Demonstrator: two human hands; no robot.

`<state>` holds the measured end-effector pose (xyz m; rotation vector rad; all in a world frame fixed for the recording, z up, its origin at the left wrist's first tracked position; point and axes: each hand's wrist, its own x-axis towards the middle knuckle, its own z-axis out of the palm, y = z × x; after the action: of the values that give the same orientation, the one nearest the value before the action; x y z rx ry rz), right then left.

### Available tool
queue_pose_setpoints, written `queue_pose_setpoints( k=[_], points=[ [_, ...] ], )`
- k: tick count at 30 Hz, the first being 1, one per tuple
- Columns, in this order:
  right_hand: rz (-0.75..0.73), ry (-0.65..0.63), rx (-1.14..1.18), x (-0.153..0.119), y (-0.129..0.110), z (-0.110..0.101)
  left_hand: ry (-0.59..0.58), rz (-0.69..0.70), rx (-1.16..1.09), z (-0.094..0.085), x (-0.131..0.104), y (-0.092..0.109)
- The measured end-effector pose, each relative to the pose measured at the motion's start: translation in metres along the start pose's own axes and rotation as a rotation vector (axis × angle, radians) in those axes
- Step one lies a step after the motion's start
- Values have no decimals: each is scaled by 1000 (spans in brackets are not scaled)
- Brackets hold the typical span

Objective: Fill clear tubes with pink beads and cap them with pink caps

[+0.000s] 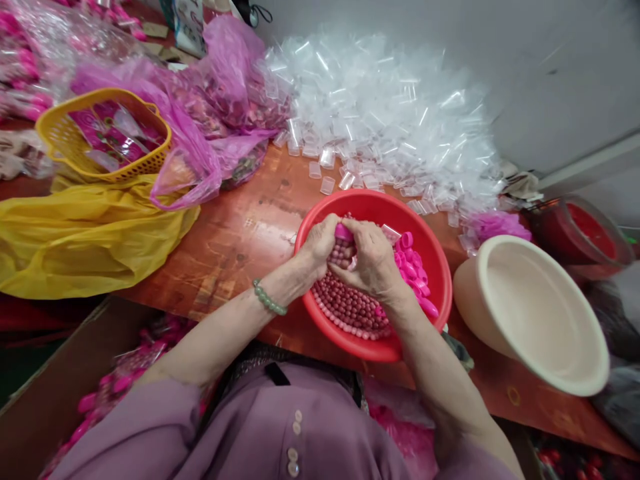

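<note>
Above a red basin [375, 350], my two hands meet around a small clear container with a pink cap [343, 233] and reddish beads inside. My left hand [320, 248] grips it from the left, its fingers wrapped and partly hidden. My right hand [370, 257] holds it from the right, with fingers bent over the cap. Strings of dark pink beads [347, 300] lie coiled in the basin below my hands. Bright pink caps [413, 267] are piled along its right side. A green bead bracelet circles my left wrist.
Clear plastic containers [380, 107] form a large heap behind the basin. A cream basin [543, 313] stands tilted at the right. At the left are a yellow basket [75, 171], a yellow bag [90, 240] and a pink bag [233, 60]. The wooden table's front edge runs near my body.
</note>
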<state>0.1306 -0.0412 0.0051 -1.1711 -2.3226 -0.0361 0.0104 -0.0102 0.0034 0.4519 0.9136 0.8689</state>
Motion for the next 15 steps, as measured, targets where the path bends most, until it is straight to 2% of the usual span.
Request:
queue_pose_setpoints(
  k=[3, 4, 6, 8, 10, 12, 14, 15],
  points=[
    [70, -85, 175, -2, 10, -13, -140, 102, 53, -9, -17, 9],
    [133, -110, 216, -5, 15, -19, -192, 138, 104, -18, -28, 13],
    [306, -135, 239, -13, 28, -29, -237, 221, 239, -47, -56, 23],
    [449, -194, 186, -21, 40, -36, -214, 246, 408, -89, -87, 27],
    [491, -342, 102, -26, 47, -38, -112, 211, 627, -137, -113, 22],
    [439, -521, 41, -26, 48, -34, 9, 152, 870, -189, -132, 6],
    [377, -637, -3, -24, 45, -26, 206, 224, 1084, -241, -146, -16],
    [360, -683, -29, -22, 42, -22, 313, 302, 1175, -266, -153, -29]
  ],
)
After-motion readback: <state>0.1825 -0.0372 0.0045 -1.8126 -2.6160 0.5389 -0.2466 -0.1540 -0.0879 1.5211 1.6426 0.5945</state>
